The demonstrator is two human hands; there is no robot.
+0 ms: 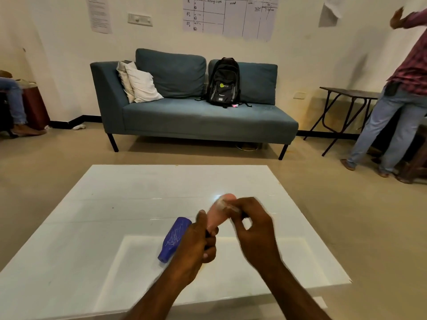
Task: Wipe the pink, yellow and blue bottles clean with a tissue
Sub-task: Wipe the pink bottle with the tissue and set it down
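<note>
Your left hand [198, 245] is clenched around the lower end of the pale pink plastic bottle [216, 217]. It holds the bottle in the air above the near middle of the glossy white rectangular table [115, 204], tilted up and away from you. Your right hand [251, 225] pinches a small crumpled white tissue [225, 204] between thumb and fingers and presses it against the bottle's far, upper end. That part is blurred, so you cannot tell how much of the bottle the tissue covers.

The dark blue plastic bottle [175, 239], marked with pale scribbled lines, lies on its side on the table just left of your left hand. Its narrow neck points towards the table's near edge.

Beyond the table's far edge stands a teal fabric sofa [184, 116] on thin black legs. Two white pillows [141, 84] sit at its left end and a black backpack [223, 83] stands upright against its back cushion. Past the table's far right corner a person in a checked shirt and jeans [397, 100] stands beside a dark folding table [346, 93], one arm raised. On the wall beyond the table hangs a hand-ruled paper chart [231, 17].
</note>
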